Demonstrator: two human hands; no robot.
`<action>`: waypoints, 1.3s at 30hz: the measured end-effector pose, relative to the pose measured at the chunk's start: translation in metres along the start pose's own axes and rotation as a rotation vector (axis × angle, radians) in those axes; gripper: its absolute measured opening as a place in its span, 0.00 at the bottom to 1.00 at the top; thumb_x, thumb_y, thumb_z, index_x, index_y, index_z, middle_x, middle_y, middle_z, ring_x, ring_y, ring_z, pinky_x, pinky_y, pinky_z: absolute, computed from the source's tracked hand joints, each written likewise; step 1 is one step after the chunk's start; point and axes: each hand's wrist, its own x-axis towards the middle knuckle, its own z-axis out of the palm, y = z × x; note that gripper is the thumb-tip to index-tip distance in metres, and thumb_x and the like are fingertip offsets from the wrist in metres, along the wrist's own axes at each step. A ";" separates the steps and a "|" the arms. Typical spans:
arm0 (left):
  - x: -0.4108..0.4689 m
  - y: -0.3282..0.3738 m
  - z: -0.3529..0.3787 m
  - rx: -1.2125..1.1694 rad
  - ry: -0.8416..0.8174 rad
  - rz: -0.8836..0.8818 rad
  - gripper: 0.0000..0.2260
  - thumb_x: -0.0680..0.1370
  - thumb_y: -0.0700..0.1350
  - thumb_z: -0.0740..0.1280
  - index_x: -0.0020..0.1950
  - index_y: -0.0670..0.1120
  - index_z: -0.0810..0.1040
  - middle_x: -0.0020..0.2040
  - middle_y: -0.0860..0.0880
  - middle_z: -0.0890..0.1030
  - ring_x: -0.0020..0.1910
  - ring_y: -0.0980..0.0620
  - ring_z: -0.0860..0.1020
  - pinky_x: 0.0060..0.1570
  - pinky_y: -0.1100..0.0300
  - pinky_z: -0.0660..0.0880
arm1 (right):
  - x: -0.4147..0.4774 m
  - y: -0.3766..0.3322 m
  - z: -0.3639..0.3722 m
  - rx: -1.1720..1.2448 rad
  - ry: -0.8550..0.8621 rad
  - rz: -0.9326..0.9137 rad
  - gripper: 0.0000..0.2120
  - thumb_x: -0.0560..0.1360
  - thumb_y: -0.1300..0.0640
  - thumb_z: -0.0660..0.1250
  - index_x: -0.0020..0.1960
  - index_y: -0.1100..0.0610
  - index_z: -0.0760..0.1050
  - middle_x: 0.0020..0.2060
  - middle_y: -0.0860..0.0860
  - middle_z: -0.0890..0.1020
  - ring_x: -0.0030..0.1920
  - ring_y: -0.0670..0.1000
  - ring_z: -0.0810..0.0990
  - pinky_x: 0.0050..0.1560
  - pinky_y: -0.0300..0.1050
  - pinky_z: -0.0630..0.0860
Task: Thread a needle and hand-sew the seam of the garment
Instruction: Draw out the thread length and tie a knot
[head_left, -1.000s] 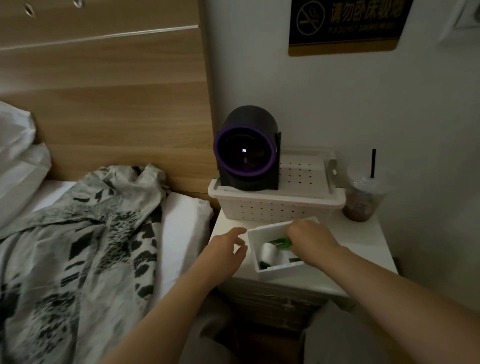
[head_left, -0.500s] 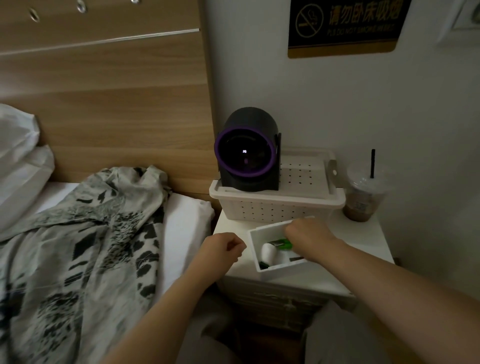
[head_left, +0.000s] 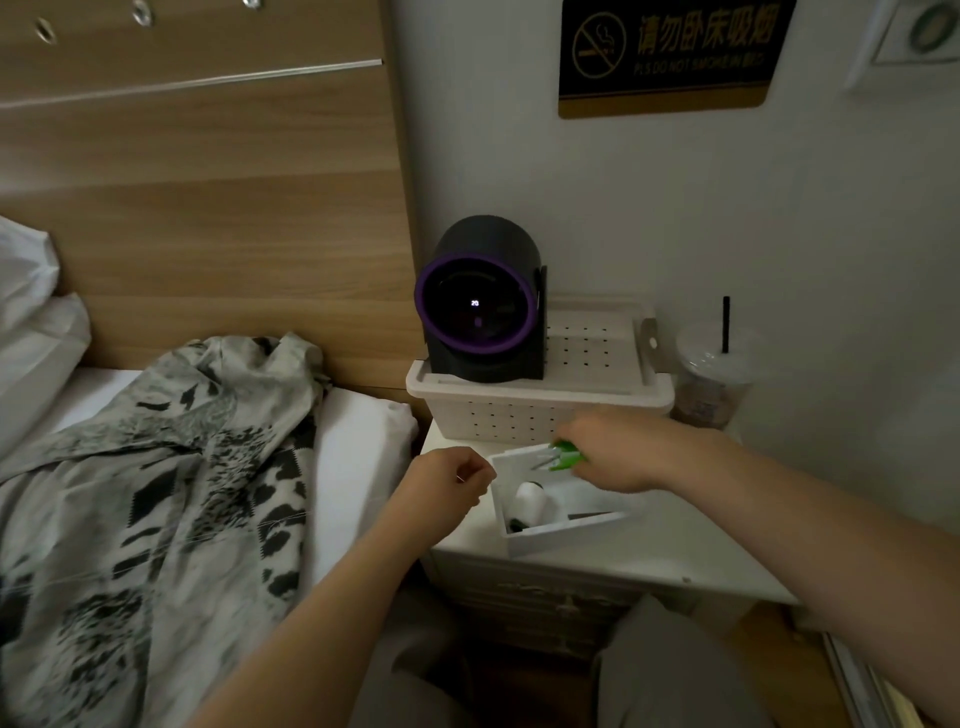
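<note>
A small white box sits on the white nightstand. Inside it lie a white thread spool and some dark items. My right hand is raised over the box's far edge and grips a green-handled tool with thin metal tips. My left hand hovers just left of the box with fingers curled; a thin glint shows at the fingertips, but I cannot tell what it is. The grey and black patterned garment lies spread on the bed at left.
A white perforated basket behind the box carries a black device with a purple ring. A lidded plastic cup with a straw stands at the back right. White pillows lean against the wooden headboard.
My right hand has lifted the green-handled tool up out of the box. My left hand, open a second ago, has curled its fingers and stayed beside the box.
</note>
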 end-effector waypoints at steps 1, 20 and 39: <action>0.001 0.001 0.000 0.000 -0.001 0.004 0.05 0.80 0.49 0.63 0.46 0.54 0.77 0.37 0.61 0.78 0.33 0.69 0.77 0.29 0.75 0.66 | -0.001 -0.003 0.001 0.005 -0.016 -0.004 0.09 0.77 0.58 0.60 0.56 0.53 0.75 0.48 0.51 0.78 0.46 0.52 0.77 0.42 0.44 0.73; 0.002 0.014 0.001 0.009 -0.017 0.023 0.08 0.81 0.47 0.62 0.54 0.47 0.79 0.47 0.53 0.80 0.49 0.53 0.78 0.49 0.63 0.70 | 0.015 -0.033 0.024 -0.013 0.079 0.020 0.10 0.78 0.51 0.64 0.52 0.56 0.78 0.43 0.51 0.79 0.42 0.51 0.77 0.44 0.44 0.75; 0.005 0.001 -0.003 -0.028 0.023 0.049 0.04 0.80 0.48 0.63 0.47 0.54 0.77 0.42 0.57 0.79 0.41 0.60 0.78 0.39 0.69 0.70 | 0.010 -0.008 0.023 -0.187 0.036 0.159 0.08 0.78 0.56 0.61 0.54 0.55 0.76 0.44 0.50 0.78 0.42 0.50 0.75 0.41 0.43 0.70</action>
